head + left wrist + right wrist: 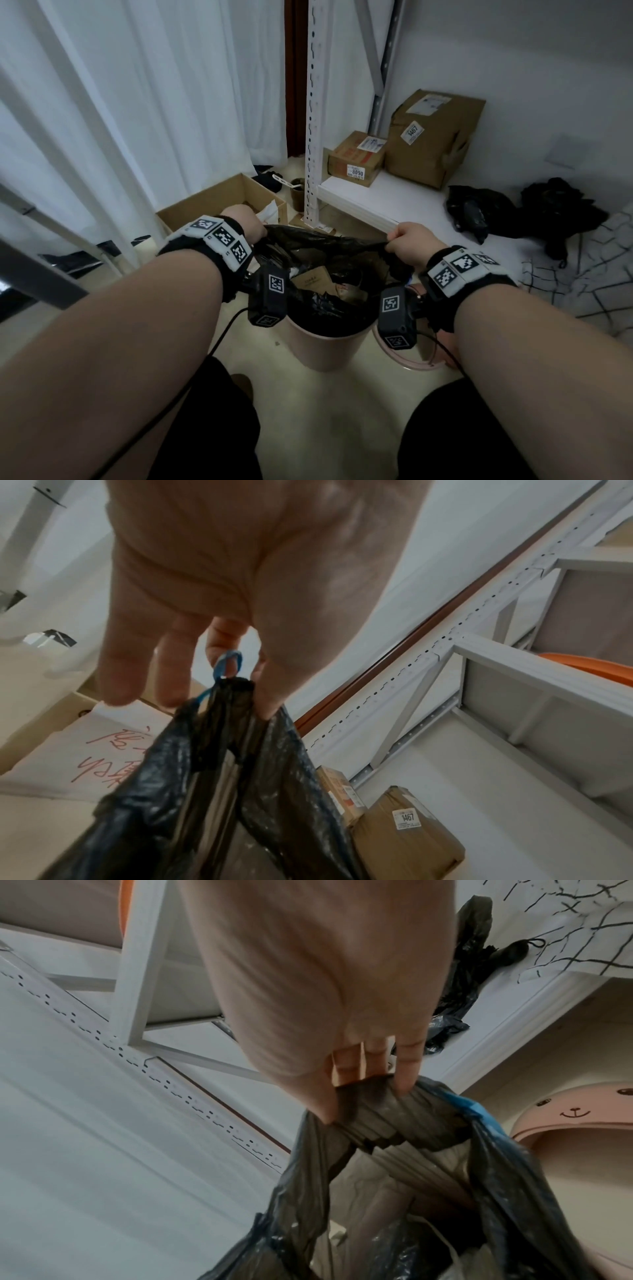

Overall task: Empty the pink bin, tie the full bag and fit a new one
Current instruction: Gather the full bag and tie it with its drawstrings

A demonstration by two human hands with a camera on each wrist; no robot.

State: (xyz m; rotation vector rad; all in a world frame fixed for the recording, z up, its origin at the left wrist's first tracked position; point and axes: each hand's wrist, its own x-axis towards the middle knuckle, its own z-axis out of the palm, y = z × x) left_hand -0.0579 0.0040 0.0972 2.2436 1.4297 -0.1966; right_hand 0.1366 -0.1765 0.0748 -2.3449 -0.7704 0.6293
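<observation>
Both hands pinch the bag (pixel 318 246) rim: my left hand (pixel 251 224) by its blue drawstring (pixel 227 664), right hand (pixel 409 240) on bunched plastic. It hangs (rubbish inside) in the pink bin (pixel 325 349).

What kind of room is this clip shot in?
Probably a home storage corner or spare room: a metal shelving rack holds labelled parcels, white curtains hang on the left, and an open cardboard box sits on the floor behind the pink bin.

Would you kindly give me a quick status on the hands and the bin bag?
Left hand and right hand each grip the black plastic bin bag's rim. Bag still inside the round pink bin, untied. Nothing in the way.
</observation>
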